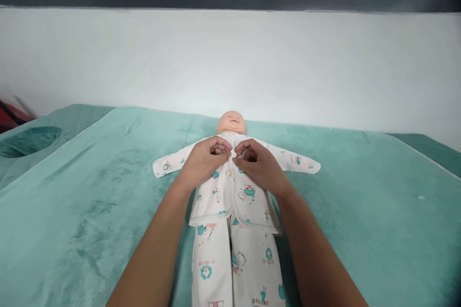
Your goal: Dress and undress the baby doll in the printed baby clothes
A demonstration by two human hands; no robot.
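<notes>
A baby doll [231, 122] lies on its back on a teal blanket [90, 192], arms spread. It wears a white printed jacket [248, 196] and matching trousers [212, 264]. My left hand [203, 160] pinches the jacket's left front edge at the chest. My right hand [261, 165] pinches the other edge beside a small white button [234, 154]. The fingertips of both hands meet at that button. A second button [228, 173] shows just below.
The blanket covers a padded table with a face hole [29, 140] at the far left. A white wall [230, 62] rises behind it. Something red [10, 116] sits at the left edge.
</notes>
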